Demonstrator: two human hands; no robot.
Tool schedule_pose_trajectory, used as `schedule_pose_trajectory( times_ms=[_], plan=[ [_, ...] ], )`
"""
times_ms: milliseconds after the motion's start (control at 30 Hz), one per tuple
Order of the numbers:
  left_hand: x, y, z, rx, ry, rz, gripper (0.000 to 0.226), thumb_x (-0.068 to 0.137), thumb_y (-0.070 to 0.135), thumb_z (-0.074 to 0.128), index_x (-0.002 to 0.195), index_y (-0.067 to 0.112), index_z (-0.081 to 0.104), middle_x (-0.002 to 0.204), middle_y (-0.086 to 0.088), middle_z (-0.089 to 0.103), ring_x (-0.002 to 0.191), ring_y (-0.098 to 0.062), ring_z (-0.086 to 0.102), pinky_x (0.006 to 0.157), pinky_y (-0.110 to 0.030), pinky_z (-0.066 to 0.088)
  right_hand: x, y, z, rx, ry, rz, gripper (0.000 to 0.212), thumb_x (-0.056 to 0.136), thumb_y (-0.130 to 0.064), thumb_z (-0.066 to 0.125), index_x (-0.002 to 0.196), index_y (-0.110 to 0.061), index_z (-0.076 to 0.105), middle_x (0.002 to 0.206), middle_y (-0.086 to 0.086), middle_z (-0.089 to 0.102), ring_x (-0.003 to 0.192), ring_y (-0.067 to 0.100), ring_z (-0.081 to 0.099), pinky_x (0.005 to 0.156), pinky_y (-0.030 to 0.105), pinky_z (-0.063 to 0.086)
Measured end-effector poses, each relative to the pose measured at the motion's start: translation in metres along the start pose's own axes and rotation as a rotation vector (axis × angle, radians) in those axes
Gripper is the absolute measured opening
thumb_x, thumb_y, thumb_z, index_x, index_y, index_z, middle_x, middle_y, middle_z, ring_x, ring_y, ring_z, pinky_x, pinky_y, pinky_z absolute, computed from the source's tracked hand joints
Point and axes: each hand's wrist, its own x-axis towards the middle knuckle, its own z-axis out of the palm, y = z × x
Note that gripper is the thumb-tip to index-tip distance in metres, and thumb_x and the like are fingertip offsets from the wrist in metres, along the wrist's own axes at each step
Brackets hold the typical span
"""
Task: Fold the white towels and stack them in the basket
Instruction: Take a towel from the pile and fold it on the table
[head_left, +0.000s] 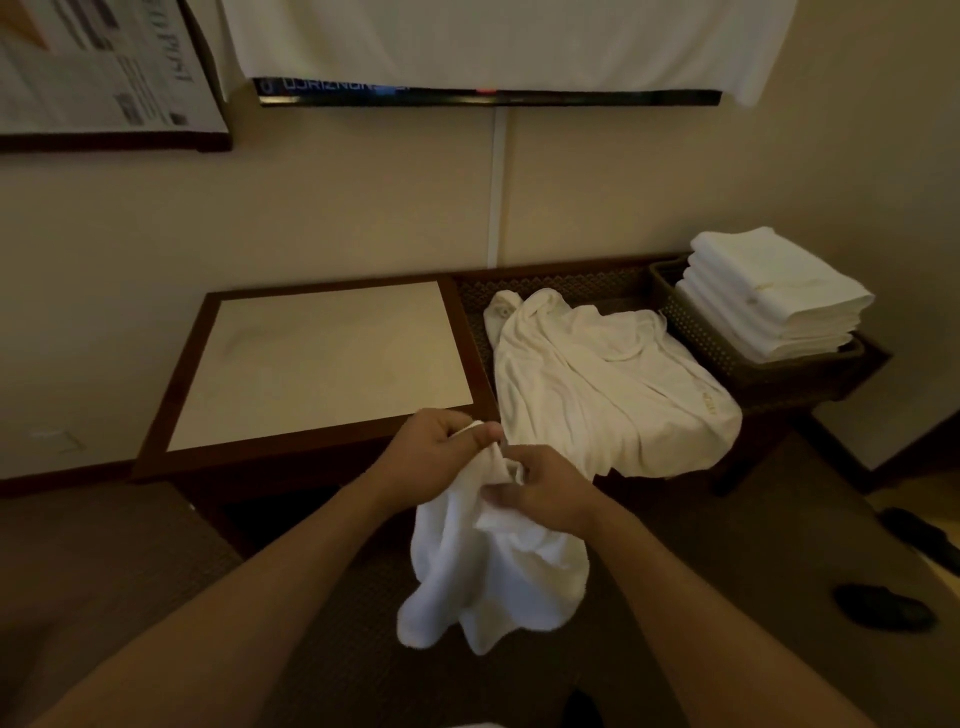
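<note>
Both hands are raised in front of the near edge of the surface (311, 358), gathered on one white towel (493, 577). The left hand (428, 449) has fingers curled round the towel's top edge, thumb pinching fabric at the upper fold. The right hand (545, 493) grips the same bunched top just beside it, fingers curled in, knuckles up. The two hands are nearly touching. The towel hangs limp and unfolded below them, crumpled, with its lower end dangling over the carpet (130, 571).

The surface is a dark wood-framed table with a pale inset top. To its right stands a lower dark bench (571, 286) with a woven patterned top. A loose pile of white towels (608, 384) lies spread across it, unfolded, the front edge drooping over the bench's near side. Further right, at the bench's end, sits a dark woven basket (727, 353) holding a stack of folded white towels (774, 296), the stack rising above the rim.

On the wall above hangs a TV (488, 96), only its bottom edge showing below a white cloth (493, 36) draped over it. A framed poster (98, 67) hangs upper left. Dark slippers (883, 608) lie on the floor at right.
</note>
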Motion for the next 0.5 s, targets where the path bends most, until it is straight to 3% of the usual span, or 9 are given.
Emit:
schedule_pose_trajectory(
  times_ms=[33, 100, 167, 333, 433, 500],
  plan=[
    [0.002, 0.003, -0.006, -0.017, -0.004, 0.002, 0.032, 0.091, 0.042, 0.070, 0.080, 0.012, 0.073, 0.077, -0.007, 0.070, 0.069, -0.013, 0.062, 0.064, -0.030, 0.050, 0.001, -0.003, -0.001, 0.053, 0.062, -0.014, 0.014, 0.087, -0.021, 0.076, 0.101, -0.024, 0.074, 0.089, -0.002, 0.074, 0.084, 0.010, 0.070, 0.082, 0.043, 0.060],
    [-0.001, 0.001, -0.015, -0.013, -0.068, -0.035, 0.020, 0.083, 0.036, 0.081, 0.095, 0.023, 0.072, 0.093, 0.004, 0.072, 0.083, -0.008, 0.067, 0.071, -0.026, 0.054, 0.000, -0.012, -0.009, 0.197, 0.123, -0.037, 0.015, 0.087, -0.009, 0.074, 0.101, -0.015, 0.074, 0.090, 0.007, 0.075, 0.085, 0.016, 0.071, 0.082, 0.044, 0.058],
    [-0.009, -0.020, -0.017, 0.047, -0.157, -0.096, 0.037, 0.076, 0.034, 0.087, 0.108, 0.031, 0.070, 0.103, 0.013, 0.072, 0.094, -0.005, 0.067, 0.081, -0.027, 0.057, -0.002, -0.021, -0.020, 0.308, 0.113, -0.051, 0.025, 0.082, -0.012, 0.073, 0.107, -0.013, 0.074, 0.100, 0.015, 0.073, 0.095, 0.027, 0.071, 0.085, 0.046, 0.057],
    [-0.029, -0.074, 0.001, 0.118, -0.280, -0.209, 0.017, 0.096, 0.030, 0.067, 0.110, 0.038, 0.073, 0.112, 0.021, 0.070, 0.106, 0.002, 0.063, 0.102, -0.039, 0.051, -0.008, -0.041, -0.055, 0.689, -0.062, -0.030, 0.032, 0.070, -0.014, 0.085, 0.100, -0.020, 0.078, 0.099, 0.011, 0.072, 0.091, 0.026, 0.069, 0.080, 0.040, 0.057],
    [-0.031, -0.071, 0.011, -0.025, -0.192, -0.214, 0.049, 0.084, 0.035, 0.080, 0.126, 0.047, 0.058, 0.128, 0.024, 0.060, 0.119, -0.005, 0.056, 0.101, -0.035, 0.051, -0.013, -0.050, -0.065, 0.736, -0.145, -0.019, 0.035, 0.069, 0.000, 0.080, 0.101, -0.013, 0.074, 0.092, 0.008, 0.074, 0.083, 0.021, 0.071, 0.071, 0.033, 0.060],
    [-0.027, -0.061, 0.019, -0.119, -0.253, -0.179, 0.057, 0.082, 0.027, 0.084, 0.130, 0.042, 0.058, 0.126, 0.019, 0.064, 0.119, -0.007, 0.060, 0.096, -0.030, 0.054, -0.014, -0.053, -0.062, 0.745, -0.130, 0.000, 0.030, 0.071, -0.002, 0.068, 0.099, -0.012, 0.072, 0.089, 0.008, 0.074, 0.081, 0.020, 0.070, 0.069, 0.032, 0.060]
  ],
)
